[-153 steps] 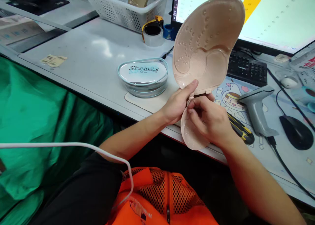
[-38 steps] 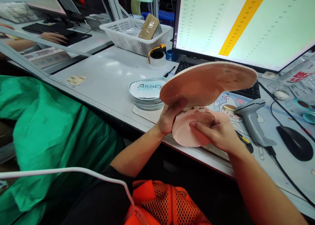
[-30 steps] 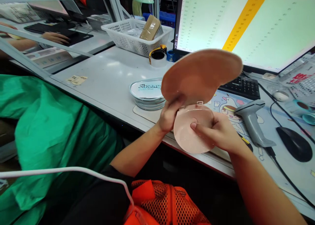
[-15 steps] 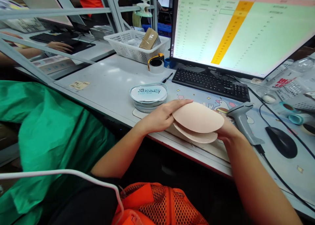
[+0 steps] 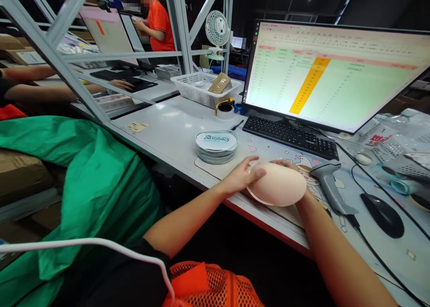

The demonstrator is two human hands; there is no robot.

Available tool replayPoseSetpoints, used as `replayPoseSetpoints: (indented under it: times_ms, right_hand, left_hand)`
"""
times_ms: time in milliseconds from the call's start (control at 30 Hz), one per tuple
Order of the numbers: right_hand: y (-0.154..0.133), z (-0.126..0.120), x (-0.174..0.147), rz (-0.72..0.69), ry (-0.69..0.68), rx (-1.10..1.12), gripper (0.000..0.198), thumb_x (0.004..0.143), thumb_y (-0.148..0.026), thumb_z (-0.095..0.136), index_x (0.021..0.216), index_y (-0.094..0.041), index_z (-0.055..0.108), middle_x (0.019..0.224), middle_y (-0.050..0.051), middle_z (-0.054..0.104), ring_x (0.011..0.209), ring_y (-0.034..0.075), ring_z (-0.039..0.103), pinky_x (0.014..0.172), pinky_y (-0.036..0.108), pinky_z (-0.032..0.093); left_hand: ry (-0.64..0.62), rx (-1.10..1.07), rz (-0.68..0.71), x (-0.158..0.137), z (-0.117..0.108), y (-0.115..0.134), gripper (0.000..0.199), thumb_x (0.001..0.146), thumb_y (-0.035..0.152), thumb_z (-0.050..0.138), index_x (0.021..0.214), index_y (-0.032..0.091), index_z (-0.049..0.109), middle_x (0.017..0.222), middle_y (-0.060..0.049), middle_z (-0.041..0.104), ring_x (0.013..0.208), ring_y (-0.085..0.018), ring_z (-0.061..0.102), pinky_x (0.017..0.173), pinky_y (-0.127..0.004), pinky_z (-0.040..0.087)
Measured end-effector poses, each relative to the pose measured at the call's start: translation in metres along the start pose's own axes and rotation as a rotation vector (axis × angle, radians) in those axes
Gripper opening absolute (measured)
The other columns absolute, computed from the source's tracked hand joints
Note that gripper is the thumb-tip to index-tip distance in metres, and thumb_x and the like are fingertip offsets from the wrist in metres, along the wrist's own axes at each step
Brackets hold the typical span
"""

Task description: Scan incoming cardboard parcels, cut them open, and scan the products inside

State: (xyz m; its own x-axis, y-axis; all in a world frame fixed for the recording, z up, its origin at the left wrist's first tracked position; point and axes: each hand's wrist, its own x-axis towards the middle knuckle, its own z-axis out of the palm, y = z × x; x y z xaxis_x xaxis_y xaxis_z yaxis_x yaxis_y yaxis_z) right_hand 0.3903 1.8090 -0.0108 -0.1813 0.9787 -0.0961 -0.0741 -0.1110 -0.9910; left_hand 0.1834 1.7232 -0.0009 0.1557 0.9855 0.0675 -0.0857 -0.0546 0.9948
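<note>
A pair of smooth beige bra cups (image 5: 277,186) is held over the front edge of the desk, one cup laid almost fully over the other. My left hand (image 5: 241,177) pinches their left end, thumb on the upper face and forefinger raised. Most of my right hand (image 5: 289,164) is hidden behind the cups; its fingers show at their far edge and the wrist at the right. Just beyond my left hand stands a clear oval case (image 5: 217,146) with a white lettered top. A grey barcode scanner (image 5: 331,186) lies to the right of my right hand.
A monitor (image 5: 336,78) and a black keyboard (image 5: 290,136) stand behind. At the right are a black mouse (image 5: 383,215) and cables. A white basket (image 5: 198,92), tape (image 5: 225,110) and a metal frame (image 5: 181,29) lie further back. Green cloth (image 5: 101,177) hangs at the left; co-workers are beyond.
The gap between the two cups has closed and the upper one has turned. My left hand has shifted its thumb onto the upper face. The camera view has tilted up.
</note>
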Motion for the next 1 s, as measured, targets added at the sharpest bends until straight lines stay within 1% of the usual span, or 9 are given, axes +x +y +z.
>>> replayPoseSetpoints:
  times_ms: [100, 200, 300, 400, 467, 567, 733, 933, 1000]
  right_hand:
    - [-0.003, -0.006, 0.003, 0.027, 0.047, 0.0, 0.036, 0.048, -0.044, 0.088, 0.072, -0.023, 0.072, 0.067, 0.002, 0.072, 0.055, 0.02, 0.062, 0.051, 0.033, 0.049]
    - [-0.01, -0.009, -0.003, 0.074, 0.036, 0.091, 0.053, 0.071, -0.069, 0.08, 0.095, -0.022, 0.076, 0.085, 0.006, 0.079, 0.065, 0.024, 0.07, 0.054, 0.035, 0.055]
    - [-0.018, -0.005, -0.012, 0.12, -0.042, 0.198, 0.075, 0.095, -0.088, 0.047, 0.12, -0.023, 0.072, 0.106, 0.012, 0.082, 0.086, 0.029, 0.078, 0.069, 0.043, 0.065]
    - [-0.023, 0.002, -0.021, 0.056, -0.199, 0.221, 0.086, 0.096, -0.095, 0.033, 0.142, -0.028, 0.063, 0.123, 0.014, 0.079, 0.102, 0.032, 0.078, 0.079, 0.051, 0.068]
    - [-0.023, 0.008, -0.026, -0.04, -0.27, 0.209, 0.084, 0.094, -0.093, 0.046, 0.153, -0.035, 0.055, 0.137, 0.012, 0.074, 0.109, 0.031, 0.077, 0.082, 0.05, 0.069]
    - [-0.017, 0.017, -0.029, -0.158, -0.205, 0.161, 0.084, 0.09, -0.078, 0.07, 0.161, -0.043, 0.044, 0.155, 0.008, 0.062, 0.116, 0.027, 0.074, 0.085, 0.045, 0.07]
    - [-0.013, 0.025, -0.031, -0.212, -0.119, 0.08, 0.112, 0.083, -0.07, 0.08, 0.172, -0.044, 0.018, 0.168, 0.011, 0.049, 0.126, 0.029, 0.07, 0.087, 0.041, 0.068]
    - [-0.023, 0.018, -0.029, -0.216, 0.039, 0.167, 0.1, 0.076, -0.061, 0.085, 0.163, -0.039, 0.042, 0.164, 0.009, 0.051, 0.126, 0.029, 0.067, 0.088, 0.037, 0.066]
    - [-0.024, 0.013, -0.023, -0.2, 0.128, 0.188, 0.097, 0.074, -0.059, 0.085, 0.161, -0.038, 0.046, 0.157, 0.009, 0.056, 0.117, 0.027, 0.069, 0.079, 0.034, 0.065]
  left_hand:
    - [0.053, -0.158, -0.048, 0.005, 0.005, -0.005, 0.093, 0.074, 0.063, 0.098, 0.145, 0.015, 0.064, 0.139, -0.021, 0.068, 0.127, -0.034, 0.066, 0.112, -0.046, 0.052]
    - [0.288, -0.218, 0.07, 0.013, -0.001, -0.003, 0.069, 0.074, 0.048, 0.098, 0.129, 0.016, 0.069, 0.125, -0.015, 0.072, 0.108, -0.025, 0.068, 0.095, -0.034, 0.055]
    - [0.497, -0.184, 0.21, 0.018, -0.011, -0.001, 0.045, 0.084, 0.034, 0.085, 0.121, 0.016, 0.066, 0.114, -0.01, 0.071, 0.098, -0.02, 0.066, 0.084, -0.028, 0.052]
    - [0.626, -0.104, 0.27, 0.015, -0.015, -0.002, 0.031, 0.094, 0.027, 0.069, 0.122, 0.017, 0.059, 0.118, -0.01, 0.069, 0.104, -0.02, 0.066, 0.091, -0.029, 0.052]
    - [0.608, -0.03, 0.282, 0.01, -0.011, -0.004, 0.029, 0.1, 0.029, 0.062, 0.127, 0.019, 0.055, 0.13, -0.012, 0.066, 0.115, -0.022, 0.065, 0.1, -0.034, 0.052]
    - [0.464, 0.069, 0.298, 0.0, -0.001, -0.008, 0.036, 0.108, 0.037, 0.052, 0.14, 0.022, 0.047, 0.144, -0.015, 0.062, 0.128, -0.025, 0.063, 0.112, -0.042, 0.051]
    - [0.349, 0.139, 0.325, -0.006, 0.014, -0.01, 0.061, 0.109, 0.056, 0.052, 0.157, 0.023, 0.031, 0.161, -0.019, 0.05, 0.146, -0.029, 0.055, 0.125, -0.049, 0.045]
    - [0.223, 0.411, 0.326, -0.019, -0.015, 0.029, 0.076, 0.104, 0.073, 0.057, 0.158, 0.021, 0.046, 0.157, -0.021, 0.055, 0.116, -0.031, 0.071, 0.096, -0.047, 0.064]
    - [0.305, 0.711, 0.395, -0.022, -0.046, 0.049, 0.075, 0.1, 0.075, 0.062, 0.15, 0.02, 0.057, 0.155, -0.019, 0.058, 0.124, -0.035, 0.068, 0.106, -0.051, 0.06]
